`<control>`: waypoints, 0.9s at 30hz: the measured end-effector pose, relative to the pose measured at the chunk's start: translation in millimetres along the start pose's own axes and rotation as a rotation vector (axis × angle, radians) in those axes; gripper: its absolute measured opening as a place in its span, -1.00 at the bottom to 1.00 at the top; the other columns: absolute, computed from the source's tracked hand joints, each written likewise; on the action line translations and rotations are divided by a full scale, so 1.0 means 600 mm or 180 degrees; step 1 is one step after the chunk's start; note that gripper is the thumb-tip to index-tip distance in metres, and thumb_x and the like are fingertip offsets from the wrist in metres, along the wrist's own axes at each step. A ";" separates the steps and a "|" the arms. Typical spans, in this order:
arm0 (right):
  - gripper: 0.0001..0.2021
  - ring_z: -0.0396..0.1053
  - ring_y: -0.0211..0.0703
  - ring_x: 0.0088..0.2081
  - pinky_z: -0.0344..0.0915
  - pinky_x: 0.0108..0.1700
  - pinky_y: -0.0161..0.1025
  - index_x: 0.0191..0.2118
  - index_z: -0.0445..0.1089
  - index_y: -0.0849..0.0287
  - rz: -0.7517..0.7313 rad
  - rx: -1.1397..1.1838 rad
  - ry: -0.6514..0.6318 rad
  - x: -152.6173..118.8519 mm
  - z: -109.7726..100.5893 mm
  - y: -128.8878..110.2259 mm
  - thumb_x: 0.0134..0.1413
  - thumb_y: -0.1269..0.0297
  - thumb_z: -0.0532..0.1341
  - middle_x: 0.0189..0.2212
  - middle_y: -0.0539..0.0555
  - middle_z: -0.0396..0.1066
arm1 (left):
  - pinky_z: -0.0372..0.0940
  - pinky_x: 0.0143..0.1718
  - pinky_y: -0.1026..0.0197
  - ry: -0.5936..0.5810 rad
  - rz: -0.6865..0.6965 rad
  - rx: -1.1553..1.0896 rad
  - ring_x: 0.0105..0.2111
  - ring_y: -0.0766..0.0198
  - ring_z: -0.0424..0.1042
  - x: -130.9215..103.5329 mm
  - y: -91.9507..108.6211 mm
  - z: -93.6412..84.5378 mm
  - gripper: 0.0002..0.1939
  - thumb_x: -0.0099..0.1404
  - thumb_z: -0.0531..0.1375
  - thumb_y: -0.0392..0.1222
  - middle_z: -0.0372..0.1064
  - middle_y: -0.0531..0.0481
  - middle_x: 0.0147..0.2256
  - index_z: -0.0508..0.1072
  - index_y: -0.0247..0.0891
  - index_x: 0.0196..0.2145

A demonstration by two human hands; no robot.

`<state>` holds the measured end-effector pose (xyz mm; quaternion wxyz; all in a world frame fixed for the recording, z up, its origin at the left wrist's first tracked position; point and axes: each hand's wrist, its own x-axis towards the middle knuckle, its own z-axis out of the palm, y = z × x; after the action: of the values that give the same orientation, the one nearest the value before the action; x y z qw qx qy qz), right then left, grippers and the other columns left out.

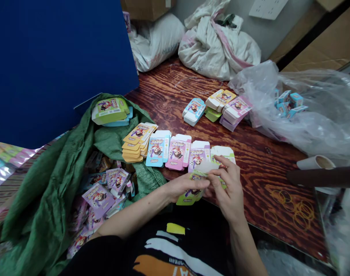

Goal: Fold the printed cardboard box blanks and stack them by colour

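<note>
Between my hands was green box (189,197). Left hand (179,187) gripped it; right hand (230,188) touched its top, fingers bent, couldn't tell if pinching. Row of boxes (177,152) sat just past hands. Seemed like sorting step; next move needed gentle fingers.

Looks like a small packing workshop, tbh. Flat printed cartons (178,151) are stacked by colour along a wood-grain counter (258,165), and loads more are heaped loose in a big green sack (54,184). Bulging white sacks (218,50) are parked by the grey wall (189,9), little blue boxes (296,99) are bagged in clear plastic (330,126), and rubber bands (304,211) are scattered around.
</note>
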<state>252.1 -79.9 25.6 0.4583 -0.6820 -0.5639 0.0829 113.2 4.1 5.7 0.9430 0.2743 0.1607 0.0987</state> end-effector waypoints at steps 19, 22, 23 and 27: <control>-0.81 0.48 -0.11 -0.22 0.41 -0.15 -0.18 -0.18 0.66 0.03 0.0982 0.0986 -0.0020 -0.011 0.008 0.006 0.21 0.12 0.32 -0.28 0.05 0.54 | 0.34 -0.23 0.21 0.1084 0.0515 0.0480 -0.38 0.22 0.50 -0.018 -0.013 -0.023 -0.23 -0.04 0.43 0.42 0.58 -0.14 -0.34 0.62 -0.41 -0.21; -0.76 0.50 -0.11 -0.23 0.44 -0.15 -0.17 -0.15 0.61 0.07 0.1308 0.1075 0.0466 -0.016 0.014 0.009 0.07 0.12 0.41 -0.26 0.05 0.57 | 0.35 -0.21 0.23 0.1133 0.0654 0.0825 -0.32 0.23 0.51 -0.033 -0.006 -0.027 -0.39 0.05 0.46 0.27 0.60 -0.09 -0.30 0.63 -0.35 -0.20; -0.74 0.50 -0.12 -0.25 0.45 -0.17 -0.19 -0.15 0.59 0.08 0.1367 0.1157 0.0578 -0.018 0.015 0.009 0.02 0.13 0.44 -0.27 0.04 0.57 | 0.36 -0.17 0.23 0.1081 0.0675 0.0956 -0.30 0.23 0.51 -0.038 -0.003 -0.029 -0.44 0.06 0.47 0.22 0.60 -0.08 -0.28 0.64 -0.34 -0.21; -0.84 0.50 -0.14 -0.33 0.45 -0.27 -0.24 -0.31 0.56 0.09 0.1274 0.1232 0.0545 -0.016 0.014 0.007 -0.01 0.18 0.44 -0.38 0.02 0.55 | 0.40 -0.09 0.18 0.0948 0.0838 0.1342 -0.24 0.23 0.52 -0.056 0.001 -0.031 -0.44 0.13 0.47 0.04 0.58 -0.11 -0.16 0.58 -0.30 0.02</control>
<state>246.5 -83.5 13.8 0.6004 -0.6841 -0.3511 0.2198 75.2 4.5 -0.7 0.8103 0.4652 0.2774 0.2238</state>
